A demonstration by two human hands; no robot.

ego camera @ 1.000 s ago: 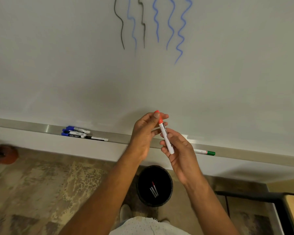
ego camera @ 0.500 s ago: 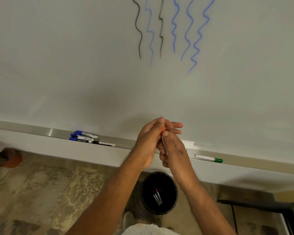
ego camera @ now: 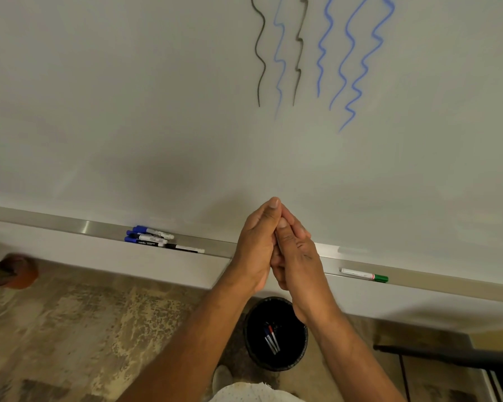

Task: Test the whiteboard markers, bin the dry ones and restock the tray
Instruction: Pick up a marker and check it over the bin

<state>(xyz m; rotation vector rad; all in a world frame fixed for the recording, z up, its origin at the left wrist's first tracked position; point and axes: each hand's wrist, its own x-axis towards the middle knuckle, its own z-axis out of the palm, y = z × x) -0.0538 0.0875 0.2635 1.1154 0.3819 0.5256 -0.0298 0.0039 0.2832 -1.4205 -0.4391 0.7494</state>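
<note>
Below the squiggled whiteboard [ego camera: 157, 97], we press our left hand [ego camera: 256, 248] and right hand [ego camera: 296, 256] together, palms closed over whatever marker we hold; it is hidden, so we cannot tell the grip. Blue markers [ego camera: 148, 236] lie left on the tray [ego camera: 70, 226], a green-capped marker [ego camera: 363, 275] right. Discards sit in the black bin [ego camera: 296, 355] nearer us. Such markers are likely light, stiff and smooth, best pinched mid-barrel.
</note>
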